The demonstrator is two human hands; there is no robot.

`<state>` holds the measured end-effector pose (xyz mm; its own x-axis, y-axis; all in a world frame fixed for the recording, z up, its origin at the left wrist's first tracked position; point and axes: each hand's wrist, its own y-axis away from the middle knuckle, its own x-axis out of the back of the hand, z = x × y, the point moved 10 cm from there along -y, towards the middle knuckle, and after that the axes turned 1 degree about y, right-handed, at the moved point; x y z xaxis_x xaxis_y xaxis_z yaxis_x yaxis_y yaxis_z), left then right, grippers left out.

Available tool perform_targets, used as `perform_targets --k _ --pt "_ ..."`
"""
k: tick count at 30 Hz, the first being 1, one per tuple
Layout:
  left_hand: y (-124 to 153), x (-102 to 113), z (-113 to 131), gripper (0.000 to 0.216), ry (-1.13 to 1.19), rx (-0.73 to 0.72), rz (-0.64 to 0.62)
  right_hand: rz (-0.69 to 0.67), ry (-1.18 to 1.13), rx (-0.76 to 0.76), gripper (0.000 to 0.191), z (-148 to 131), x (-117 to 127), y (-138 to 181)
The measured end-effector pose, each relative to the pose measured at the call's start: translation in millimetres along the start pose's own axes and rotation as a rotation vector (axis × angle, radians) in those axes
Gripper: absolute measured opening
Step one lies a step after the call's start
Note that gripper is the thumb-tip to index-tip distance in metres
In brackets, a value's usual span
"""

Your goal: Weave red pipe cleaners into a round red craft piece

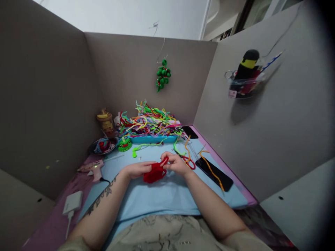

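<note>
Over the middle of the light blue cloth [138, 198], my left hand [139, 169] grips the left side of a red fuzzy piece, apparently of pipe cleaners [155, 174]. My right hand [176, 164] pinches a red strand that sticks up from its upper right. A small loop shows at the piece's right edge. Fingers cover part of it, so its full shape is hidden. Just beyond my right hand lie red-handled scissors [192, 163]. Ahead of my left hand is a bright green pipe cleaner [134, 152] with a rounded end.
A blue tray [157, 139] heaped with coloured pipe cleaners stands at the back. At left are a bowl [115, 142], a green face-like ornament [124, 144], a pink glue gun [96, 170] and a white adapter [72, 203]. A black phone [225, 182] lies right, under an orange pipe cleaner [213, 170].
</note>
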<state>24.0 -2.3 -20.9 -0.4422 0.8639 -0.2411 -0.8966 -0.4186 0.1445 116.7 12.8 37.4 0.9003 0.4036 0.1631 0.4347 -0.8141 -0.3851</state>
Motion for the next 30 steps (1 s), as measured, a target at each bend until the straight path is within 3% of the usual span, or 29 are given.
perform_targets --k 11,21,30 --pt "-2.4 11.5 0.8 0.071 0.058 -0.074 0.055 0.265 -0.208 -0.051 0.022 15.8 13.4 1.4" --pt "-1.2 9.6 3.5 0.072 0.086 -0.063 0.051 0.262 0.021 -0.007 0.022 8.4 27.4 -0.2" --pt "-3.2 4.2 -2.4 0.074 0.134 -0.061 0.006 0.344 -0.298 -0.01 0.031 21.8 19.1 -2.6"
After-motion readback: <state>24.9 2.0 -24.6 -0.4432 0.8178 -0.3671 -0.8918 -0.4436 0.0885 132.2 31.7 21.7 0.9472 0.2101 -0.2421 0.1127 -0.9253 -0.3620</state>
